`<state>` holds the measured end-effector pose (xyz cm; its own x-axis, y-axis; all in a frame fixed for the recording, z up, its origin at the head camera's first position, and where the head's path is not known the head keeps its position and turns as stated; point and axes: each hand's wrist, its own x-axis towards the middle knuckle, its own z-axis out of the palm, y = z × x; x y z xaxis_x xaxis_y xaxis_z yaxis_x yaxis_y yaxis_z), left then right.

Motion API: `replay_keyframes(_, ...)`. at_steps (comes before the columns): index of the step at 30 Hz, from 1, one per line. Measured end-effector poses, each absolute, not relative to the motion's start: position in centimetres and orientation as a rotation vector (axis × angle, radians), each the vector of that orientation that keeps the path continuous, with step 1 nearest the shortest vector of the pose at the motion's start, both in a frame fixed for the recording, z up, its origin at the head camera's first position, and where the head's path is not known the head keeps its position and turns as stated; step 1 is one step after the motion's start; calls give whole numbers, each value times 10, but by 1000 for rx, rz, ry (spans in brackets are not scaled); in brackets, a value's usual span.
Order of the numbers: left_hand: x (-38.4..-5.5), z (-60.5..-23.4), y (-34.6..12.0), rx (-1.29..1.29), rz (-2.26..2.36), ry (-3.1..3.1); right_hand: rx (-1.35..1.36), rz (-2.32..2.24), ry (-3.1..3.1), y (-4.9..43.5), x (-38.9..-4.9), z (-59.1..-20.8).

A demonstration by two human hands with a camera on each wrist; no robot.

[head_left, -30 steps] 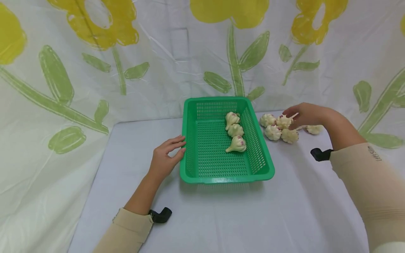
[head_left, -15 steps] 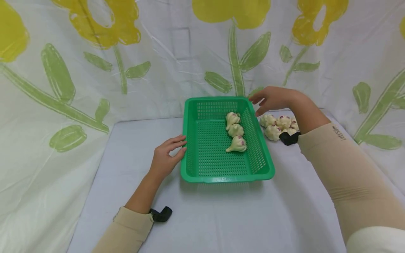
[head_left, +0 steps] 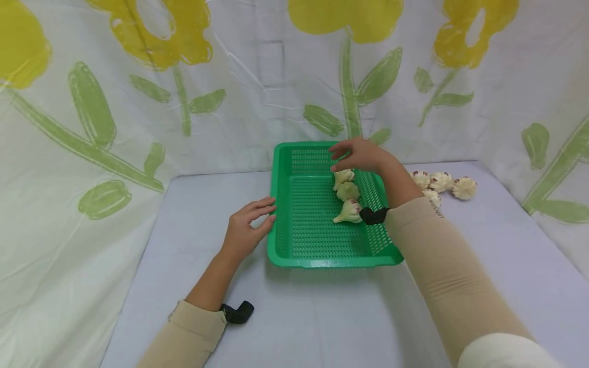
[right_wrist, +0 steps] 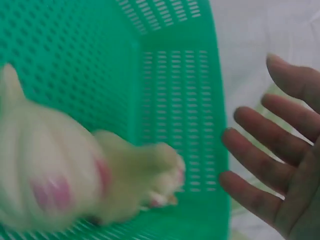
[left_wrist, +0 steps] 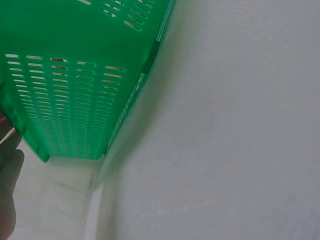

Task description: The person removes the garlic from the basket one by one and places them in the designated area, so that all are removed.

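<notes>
We note a desk (head_left: pixel 303 317) covered in a smooth whitish sheet, backed by a hanging white cloth (head_left: pixel 239 143), slightly creased, with four yellow flowers (head_left: pixel 346 19) and green leaves in view. On the desk stands one green plastic basket (head_left: pixel 317 263), rectangular, with sloping slotted walls, a perforated floor and a rounded rim.

We count three garlic bulbs (head_left: pixel 348 191) inside, in a row along its right side: pale, ribbed, rounded, tapering to stubby stems; the nearest bears purple patches. To the right of the basket, we count four more bulbs (head_left: pixel 465 188) on the sheet, knobbly and purple-flecked, one partly behind the sleeve; we cannot tell whether the arm hides others.

The left hand (head_left: pixel 246 230) rests its fingertips against the basket's left rim, fingers extended and unclenched. The right hand (head_left: pixel 356 154) is above the far right corner, fingers loosely spread, gripping nothing, clear of the bulbs. We record two beige sleeves (head_left: pixel 442 271) and two black wrist devices (head_left: pixel 374 215).
</notes>
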<state>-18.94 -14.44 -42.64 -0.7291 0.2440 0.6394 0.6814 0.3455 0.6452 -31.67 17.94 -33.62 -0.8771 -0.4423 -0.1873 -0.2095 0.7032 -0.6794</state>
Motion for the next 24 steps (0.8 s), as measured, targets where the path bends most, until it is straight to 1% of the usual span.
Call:
replay_keyframes(7, -206, -446, -149, -805, -1329, -2180, -264, -1164, 2697, 169, -323, -364)
replay_keyframes(15, -211, -452, -153, -835, -1340, -2176, -78, -1063, 2711, 168, -322, -375)
replay_keyframes(17, -210, -453, -153, -827, -1334, -2187, -76, -1021, 2691, 169, -322, -379)
replay_keyframes(24, -207, -456, -153, -809, -1353, -2189, -201, -923, 2690, 166, -320, -391)
